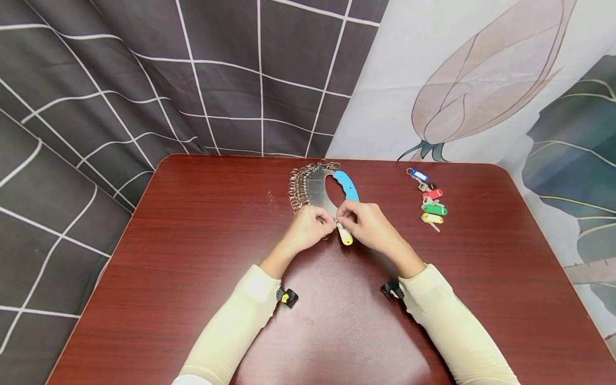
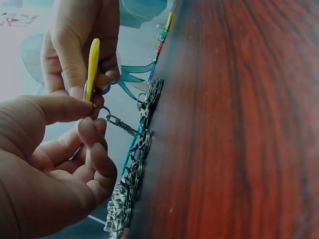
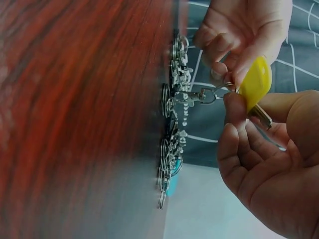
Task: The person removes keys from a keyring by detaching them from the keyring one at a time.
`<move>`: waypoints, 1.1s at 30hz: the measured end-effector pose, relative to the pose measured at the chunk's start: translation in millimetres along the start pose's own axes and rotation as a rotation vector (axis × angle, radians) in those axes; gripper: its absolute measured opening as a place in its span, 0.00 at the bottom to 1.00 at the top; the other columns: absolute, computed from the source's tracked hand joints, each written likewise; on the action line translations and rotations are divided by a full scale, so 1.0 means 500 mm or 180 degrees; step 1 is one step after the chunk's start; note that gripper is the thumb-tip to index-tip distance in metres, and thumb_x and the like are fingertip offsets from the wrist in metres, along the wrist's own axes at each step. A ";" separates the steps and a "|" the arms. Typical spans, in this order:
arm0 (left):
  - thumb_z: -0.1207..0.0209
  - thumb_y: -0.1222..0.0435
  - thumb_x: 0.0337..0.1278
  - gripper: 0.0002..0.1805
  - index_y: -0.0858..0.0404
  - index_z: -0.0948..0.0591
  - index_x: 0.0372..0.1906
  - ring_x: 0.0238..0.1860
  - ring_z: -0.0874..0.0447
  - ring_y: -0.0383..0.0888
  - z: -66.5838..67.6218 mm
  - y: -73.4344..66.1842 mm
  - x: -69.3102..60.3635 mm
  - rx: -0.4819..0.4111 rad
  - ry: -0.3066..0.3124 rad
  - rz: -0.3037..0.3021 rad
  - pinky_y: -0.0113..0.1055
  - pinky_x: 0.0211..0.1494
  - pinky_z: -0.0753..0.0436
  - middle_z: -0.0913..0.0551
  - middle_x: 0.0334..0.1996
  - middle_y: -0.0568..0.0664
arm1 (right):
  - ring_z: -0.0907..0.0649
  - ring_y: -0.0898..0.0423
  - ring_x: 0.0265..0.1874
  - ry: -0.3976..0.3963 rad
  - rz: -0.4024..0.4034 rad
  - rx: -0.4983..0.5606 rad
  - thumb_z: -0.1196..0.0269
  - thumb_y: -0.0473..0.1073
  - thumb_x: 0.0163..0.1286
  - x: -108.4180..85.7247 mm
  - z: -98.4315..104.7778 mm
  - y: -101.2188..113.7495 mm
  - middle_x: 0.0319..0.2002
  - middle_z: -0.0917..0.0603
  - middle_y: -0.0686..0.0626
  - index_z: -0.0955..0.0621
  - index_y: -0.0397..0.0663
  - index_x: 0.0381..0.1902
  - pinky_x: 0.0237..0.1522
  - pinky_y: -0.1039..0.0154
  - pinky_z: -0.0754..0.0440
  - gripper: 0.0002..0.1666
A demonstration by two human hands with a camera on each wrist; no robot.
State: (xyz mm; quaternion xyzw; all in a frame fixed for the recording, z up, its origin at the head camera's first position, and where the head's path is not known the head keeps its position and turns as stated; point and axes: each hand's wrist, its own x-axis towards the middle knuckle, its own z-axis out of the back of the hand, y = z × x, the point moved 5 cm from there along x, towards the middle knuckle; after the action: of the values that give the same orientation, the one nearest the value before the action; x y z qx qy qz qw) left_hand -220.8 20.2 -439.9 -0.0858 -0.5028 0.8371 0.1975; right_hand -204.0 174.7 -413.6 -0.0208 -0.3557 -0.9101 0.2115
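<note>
My left hand (image 1: pixel 309 230) pinches a metal split ring (image 2: pixel 102 107) between thumb and forefinger. That ring hangs on a swivel clasp (image 2: pixel 121 124). Close against it, my right hand (image 1: pixel 371 225) pinches a yellow key tag (image 3: pixel 257 85) with a metal key (image 3: pixel 261 117) beside it; whether the tag is on the ring is hidden by the fingertips. Just beyond the hands lies a curved metal plate (image 1: pixel 316 188) with a blue handle (image 1: pixel 348 184). Many clasps with rings (image 1: pixel 298 187) line its left edge.
To the right on the red-brown table (image 1: pixel 207 256) lies a column of tagged keys: a blue tag (image 1: pixel 420 175), a black tag (image 1: pixel 430 186), a red tag (image 1: pixel 435 193), a green tag (image 1: pixel 435 209) and another yellow tag (image 1: pixel 432 218). A dark checked curtain (image 1: pixel 226 91) hangs behind the table.
</note>
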 end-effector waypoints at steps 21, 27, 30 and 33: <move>0.35 0.69 0.57 0.05 0.64 0.10 0.31 0.26 0.18 0.36 -0.001 -0.003 -0.002 -0.0001 -0.0059 0.0003 0.26 0.34 0.20 0.11 0.27 0.50 | 0.17 0.59 0.29 -0.0059 -0.0093 -0.0023 0.34 0.35 0.71 -0.002 0.004 0.000 0.29 0.13 0.52 0.16 0.48 0.35 0.34 0.64 0.19 0.04; 0.37 0.72 0.57 0.06 0.69 0.11 0.32 0.24 0.20 0.34 -0.006 0.006 0.002 -0.0356 0.0025 0.0037 0.26 0.33 0.19 0.12 0.27 0.55 | 0.17 0.59 0.29 -0.0028 -0.0076 -0.0028 0.34 0.36 0.71 -0.002 0.003 0.000 0.29 0.13 0.52 0.17 0.49 0.35 0.33 0.64 0.19 0.04; 0.36 0.73 0.55 0.04 0.67 0.11 0.30 0.26 0.21 0.32 -0.002 0.002 0.000 -0.0203 -0.0019 -0.0112 0.26 0.35 0.19 0.13 0.27 0.53 | 0.17 0.59 0.29 -0.0055 -0.0081 -0.0051 0.34 0.36 0.72 -0.001 0.003 0.000 0.29 0.13 0.52 0.16 0.49 0.35 0.33 0.64 0.20 0.04; 0.33 0.72 0.54 0.03 0.63 0.11 0.29 0.26 0.20 0.33 0.002 0.000 -0.002 -0.0037 -0.0067 -0.0174 0.27 0.34 0.18 0.14 0.28 0.50 | 0.17 0.59 0.28 -0.0097 -0.0089 -0.0055 0.34 0.35 0.71 -0.001 0.003 0.000 0.28 0.13 0.51 0.16 0.48 0.34 0.33 0.64 0.20 0.04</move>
State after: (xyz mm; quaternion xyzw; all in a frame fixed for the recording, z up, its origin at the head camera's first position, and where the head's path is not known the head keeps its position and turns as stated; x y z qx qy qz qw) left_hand -220.2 19.2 -439.4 -0.0644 -0.5118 0.8294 0.2145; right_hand -203.9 175.7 -412.6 -0.0315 -0.3513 -0.9156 0.1931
